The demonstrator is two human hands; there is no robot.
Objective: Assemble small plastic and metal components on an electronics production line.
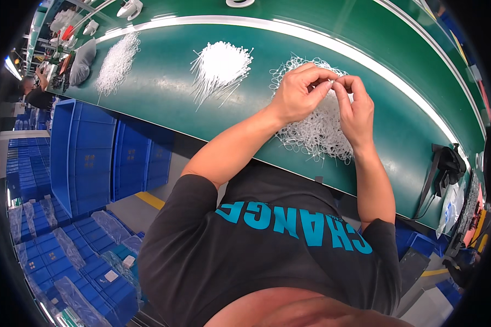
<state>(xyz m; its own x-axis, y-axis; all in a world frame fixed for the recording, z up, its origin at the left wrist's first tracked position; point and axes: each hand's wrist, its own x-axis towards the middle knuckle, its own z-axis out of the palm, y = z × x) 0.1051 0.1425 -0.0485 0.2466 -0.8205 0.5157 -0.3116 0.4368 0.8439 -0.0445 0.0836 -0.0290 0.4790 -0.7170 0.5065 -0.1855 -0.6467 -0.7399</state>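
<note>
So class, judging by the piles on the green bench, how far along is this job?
Done: two piles of straight white ties and lie farther left. In hand: the left hand and right hand pinch one clear loop together. Left: the big loop pile beneath them.
</note>
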